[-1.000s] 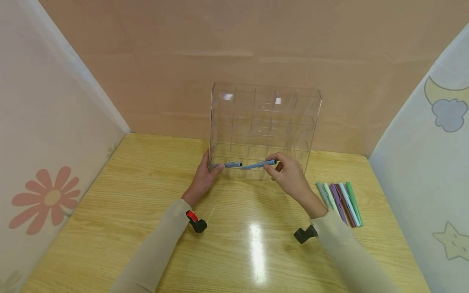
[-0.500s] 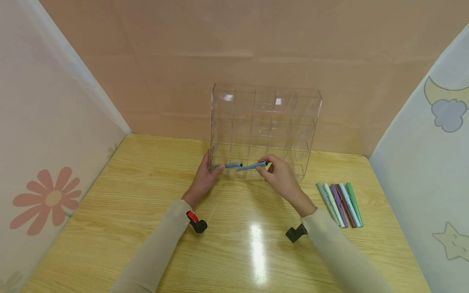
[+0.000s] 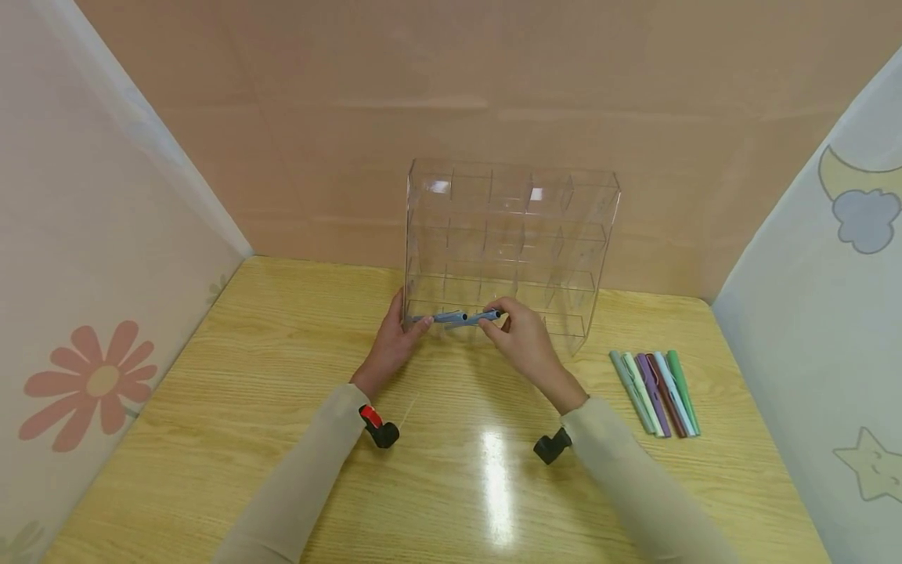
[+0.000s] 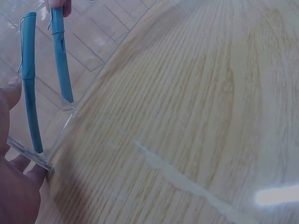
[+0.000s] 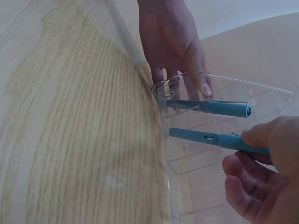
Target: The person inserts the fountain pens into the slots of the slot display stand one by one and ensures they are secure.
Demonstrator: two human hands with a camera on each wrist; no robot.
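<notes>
A clear acrylic display rack (image 3: 507, 213), divided into rows of small compartments, stands upright at the back of the table. At its lower left side my left hand (image 3: 386, 352) grips the edge, thumb in front and fingers behind. One blue pen with a clip (image 5: 229, 108) leans in the bottom left compartment, right by the left thumb. My right hand (image 3: 527, 341) pinches a second blue pen (image 5: 196, 136) by its capped end, between thumb and fingers. That pen's free end points into the bottom row, at the compartment beside the first pen.
Several pens lie side by side on the table to the right: grey-green, pale green, purple (image 3: 653, 395), dark red, light blue and green (image 3: 682, 392). An orange-brown backdrop (image 3: 317, 157) rises behind the rack, and patterned panels flank the wooden table (image 3: 282, 329).
My right hand has carried its blue pen leftward, close to the pen in the rack. The left hand and the rack have stayed in place.
</notes>
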